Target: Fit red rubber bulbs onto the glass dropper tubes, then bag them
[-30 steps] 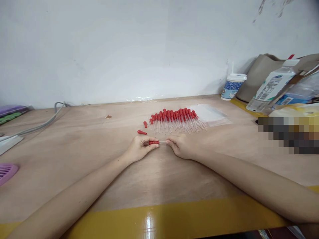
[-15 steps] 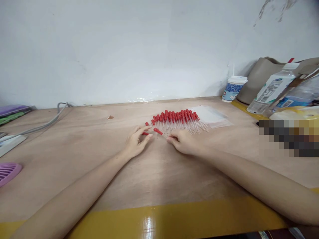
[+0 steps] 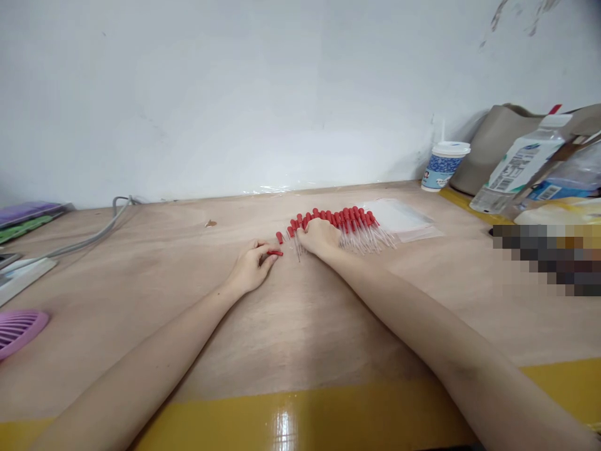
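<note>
Red-bulbed droppers (image 3: 357, 222) with thin clear tubes lie side by side in a dense row on the table, bulbs away from me. My left hand (image 3: 253, 266) is left of the row, thumb and fingers closed on a small red dropper bulb (image 3: 275, 253); any tube on it is hard to see. My right hand (image 3: 322, 237) rests over the left part of the row, fingers curled together and hiding several tubes. What its fingertips pinch, if anything, is hidden. A separate dropper bulb (image 3: 280, 237) lies between the hands, at the row's left end.
Clear plastic bags (image 3: 399, 219) lie behind the row on the right. Farther right stand a lidded paper cup (image 3: 445, 166), a leaning bottle (image 3: 521, 163) and a grey-brown bag (image 3: 483, 141). On the left are a grey cable (image 3: 101, 233) and a pink slotted object (image 3: 21, 332).
My right hand has moved forward and left onto the row. The dropper that was held between the hands is gone from that spot. My left hand has closed a little more.
</note>
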